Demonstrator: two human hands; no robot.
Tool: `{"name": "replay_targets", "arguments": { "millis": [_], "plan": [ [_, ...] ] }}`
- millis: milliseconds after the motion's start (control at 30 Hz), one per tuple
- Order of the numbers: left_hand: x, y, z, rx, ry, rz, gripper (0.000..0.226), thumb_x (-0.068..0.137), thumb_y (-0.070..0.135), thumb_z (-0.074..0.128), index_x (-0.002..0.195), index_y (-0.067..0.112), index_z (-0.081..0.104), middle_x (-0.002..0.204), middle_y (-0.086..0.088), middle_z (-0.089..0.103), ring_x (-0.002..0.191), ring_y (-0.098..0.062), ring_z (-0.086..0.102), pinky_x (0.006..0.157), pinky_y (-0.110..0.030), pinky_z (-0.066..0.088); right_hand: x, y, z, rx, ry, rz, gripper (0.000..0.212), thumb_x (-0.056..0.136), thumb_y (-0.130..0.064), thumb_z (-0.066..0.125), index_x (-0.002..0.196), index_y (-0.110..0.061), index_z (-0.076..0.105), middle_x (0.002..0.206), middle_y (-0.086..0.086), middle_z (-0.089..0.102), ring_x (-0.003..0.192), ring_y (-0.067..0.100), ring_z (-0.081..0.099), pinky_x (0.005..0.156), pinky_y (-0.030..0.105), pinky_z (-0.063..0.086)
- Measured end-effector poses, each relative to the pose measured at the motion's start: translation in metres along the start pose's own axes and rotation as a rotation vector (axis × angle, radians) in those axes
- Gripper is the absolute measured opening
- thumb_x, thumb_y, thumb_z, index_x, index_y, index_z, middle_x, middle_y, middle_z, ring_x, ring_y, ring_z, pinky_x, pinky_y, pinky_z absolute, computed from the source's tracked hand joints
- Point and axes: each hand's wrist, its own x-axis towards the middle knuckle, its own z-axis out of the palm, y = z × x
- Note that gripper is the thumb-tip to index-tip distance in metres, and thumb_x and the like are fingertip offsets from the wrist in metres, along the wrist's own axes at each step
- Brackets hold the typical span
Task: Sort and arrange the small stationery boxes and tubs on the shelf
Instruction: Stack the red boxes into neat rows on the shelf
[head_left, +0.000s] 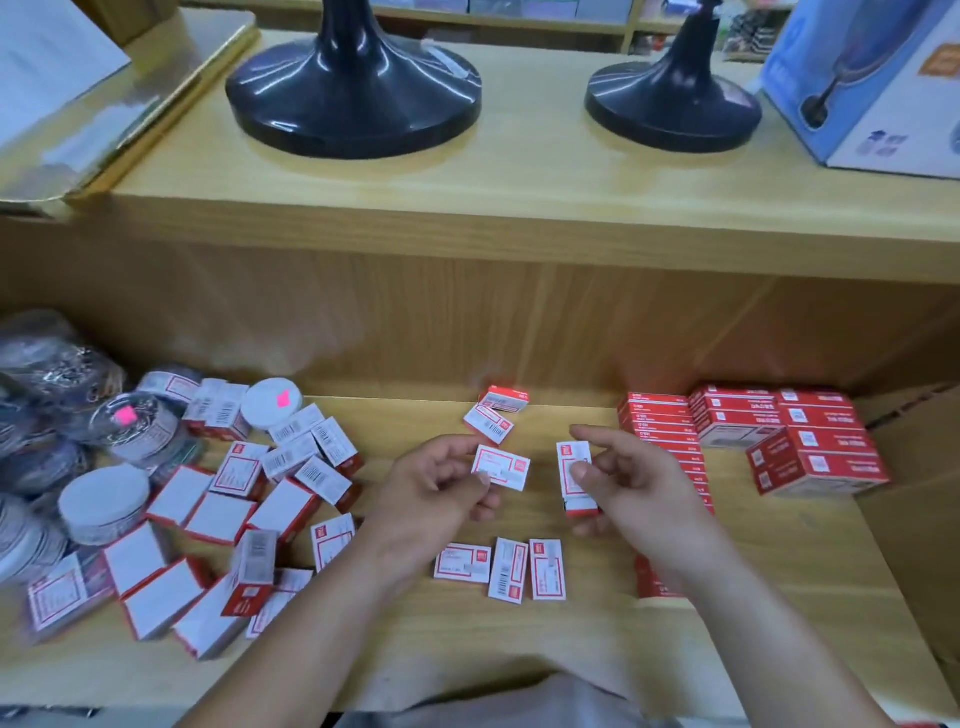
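My left hand (441, 488) pinches a small red-and-white box (501, 466) above the middle of the wooden shelf (571, 634). My right hand (628, 483) grips another small box (574, 478) held upright, a short way to the right. Three like boxes (501, 567) lie in a row in front of my hands. Two more (493, 413) sit behind them near the back wall. A loose heap of small boxes (249, 509) and round clear tubs with white lids (104, 501) covers the shelf's left side.
Stacked red cartons (789, 441) stand at the right, with a row of red boxes (670, 441) beside them. The upper shelf carries two black fan bases (353, 98), a blue fan carton (872, 88) and gold-edged paper (104, 109). Bagged metal items (36, 374) lie far left.
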Motion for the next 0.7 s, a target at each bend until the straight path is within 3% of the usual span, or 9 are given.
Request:
{"name": "replay_targets", "arguments": {
  "millis": [133, 233, 467, 567, 633, 700],
  "plan": [
    [-0.005, -0.006, 0.007, 0.016, 0.037, -0.027, 0.03, 0.097, -0.005, 0.059, 0.116, 0.017, 0.065, 0.091, -0.011, 0.078, 0.077, -0.022, 0.074, 0.074, -0.032, 0.062, -0.001, 0.001, 0.002, 0.133, 0.015, 0.087, 0.031, 0.092, -0.002, 0.069, 0.116, -0.021, 0.071, 0.083, 0.014, 0.058, 0.067, 0.024, 0.071, 0.071, 0.046, 0.063],
    [-0.006, -0.009, 0.011, 0.037, 0.047, -0.024, 0.03, 0.096, -0.005, 0.06, 0.115, 0.018, 0.066, 0.091, -0.009, 0.078, 0.077, -0.021, 0.074, 0.071, -0.03, 0.061, -0.002, 0.001, 0.005, 0.169, 0.001, 0.089, 0.029, 0.089, 0.003, 0.07, 0.109, -0.018, 0.073, 0.077, 0.011, 0.058, 0.071, 0.016, 0.069, 0.073, 0.037, 0.063],
    [-0.005, -0.009, 0.014, 0.059, 0.074, -0.004, 0.03, 0.095, -0.005, 0.061, 0.113, 0.018, 0.067, 0.082, -0.003, 0.077, 0.072, -0.017, 0.071, 0.069, -0.031, 0.061, 0.0, -0.004, 0.001, 0.285, -0.042, 0.148, 0.019, 0.09, -0.008, 0.073, 0.107, -0.015, 0.075, 0.087, 0.011, 0.06, 0.084, 0.018, 0.071, 0.078, 0.04, 0.063],
    [0.002, -0.013, 0.014, 0.225, 0.07, 0.066, 0.044, 0.094, -0.002, 0.061, 0.106, 0.038, 0.072, 0.077, 0.005, 0.074, 0.071, -0.014, 0.065, 0.078, -0.04, 0.058, 0.001, -0.006, 0.002, 0.337, -0.054, 0.158, 0.025, 0.089, 0.002, 0.071, 0.11, -0.012, 0.073, 0.086, 0.013, 0.059, 0.083, 0.02, 0.072, 0.08, 0.042, 0.062],
    [0.007, -0.015, 0.011, 0.385, 0.057, 0.188, 0.06, 0.094, 0.002, 0.06, 0.104, 0.06, 0.067, 0.086, 0.002, 0.074, 0.074, -0.014, 0.065, 0.077, -0.036, 0.055, 0.004, -0.008, 0.001, 0.387, -0.035, 0.167, 0.027, 0.087, 0.006, 0.07, 0.11, -0.008, 0.072, 0.085, 0.014, 0.059, 0.08, 0.024, 0.072, 0.077, 0.043, 0.062],
    [0.011, -0.015, 0.008, 0.578, 0.108, 0.329, 0.061, 0.091, 0.006, 0.063, 0.119, 0.06, 0.06, 0.099, 0.006, 0.065, 0.074, -0.007, 0.064, 0.075, -0.025, 0.053, 0.006, -0.009, 0.0, 0.419, -0.008, 0.169, 0.027, 0.085, 0.006, 0.072, 0.109, -0.006, 0.071, 0.088, 0.017, 0.062, 0.078, 0.027, 0.074, 0.073, 0.043, 0.063]
  ]
}}
